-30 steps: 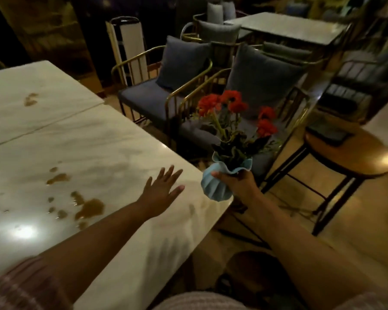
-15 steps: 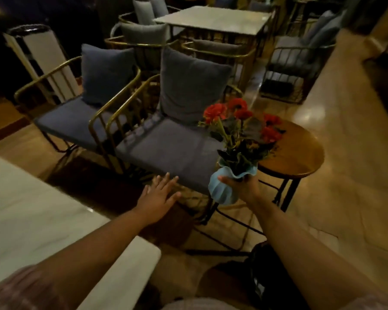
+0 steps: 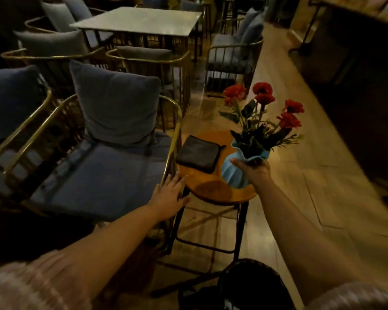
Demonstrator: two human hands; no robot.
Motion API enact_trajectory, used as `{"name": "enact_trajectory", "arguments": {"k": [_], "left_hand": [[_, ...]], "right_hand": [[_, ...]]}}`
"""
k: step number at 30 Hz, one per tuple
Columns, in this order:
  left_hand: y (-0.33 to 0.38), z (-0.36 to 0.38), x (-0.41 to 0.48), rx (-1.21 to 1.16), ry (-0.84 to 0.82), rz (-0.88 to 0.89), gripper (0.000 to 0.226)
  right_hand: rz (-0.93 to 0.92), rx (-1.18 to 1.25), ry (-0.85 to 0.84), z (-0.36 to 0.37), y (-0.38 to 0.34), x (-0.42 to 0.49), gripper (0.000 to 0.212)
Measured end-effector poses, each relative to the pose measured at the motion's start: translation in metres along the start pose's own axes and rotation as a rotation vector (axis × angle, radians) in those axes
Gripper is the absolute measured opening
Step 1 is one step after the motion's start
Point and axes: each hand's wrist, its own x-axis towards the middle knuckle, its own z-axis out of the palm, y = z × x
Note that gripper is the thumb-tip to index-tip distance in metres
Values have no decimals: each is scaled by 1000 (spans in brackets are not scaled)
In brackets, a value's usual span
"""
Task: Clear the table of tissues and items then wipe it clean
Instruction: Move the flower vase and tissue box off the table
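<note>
My right hand (image 3: 254, 171) grips a light blue ribbed vase (image 3: 233, 173) of red flowers (image 3: 264, 99) by its neck, holding it just above the right side of a round wooden stool (image 3: 213, 189). A dark folded cloth (image 3: 198, 156) lies on the stool's far left part. My left hand (image 3: 169, 196) is flat with its fingers straight, hovering by the stool's left edge and the gold arm of a chair. The marble table I came from is out of view.
Blue-cushioned chairs with gold metal frames (image 3: 103, 166) stand close on the left. Another marble table (image 3: 139, 21) with chairs is behind them. A wooden floor aisle (image 3: 311, 186) runs along the right. A dark woven basket (image 3: 251, 285) sits at the bottom.
I have turned right, away from the stained marble table, which has left the view. The vase has travelled with my right hand to above the stool, and the dark cloth has come into sight.
</note>
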Motion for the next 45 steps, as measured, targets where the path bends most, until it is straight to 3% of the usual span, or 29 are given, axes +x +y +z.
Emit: {"name": "enact_trajectory", "arguments": {"k": [4,10,14,19,31,34,36,41,45], "left_hand": [[21,10,53,130,-86,-16,71],[31,8,119,219,-107,-43,68],[20,1,154,201,-104,-96,64],[6,-1,190,136,-162,-176,62],[-20,24,165,193,-221,-63,61],[-24,31,160,157,-204,-19,87],[-24,32,160,144,-206,-13,92],[-25,33,162,133,-210,-35,62],[-23,28,165,131,-263,-64,58]], "right_hand": [[53,44,129,-20,16,61,62],[46,123,145,-20,30,130,68],[48,141,148,-9,23,172,72],[29,144,141,9,13,215,59],[47,141,30,40,11,225,45],[18,97,7,48,12,218,51],[-29,72,-22,52,15,215,59],[-18,29,-26,55,25,219,61],[-12,-214,39,60,28,216,95]]}}
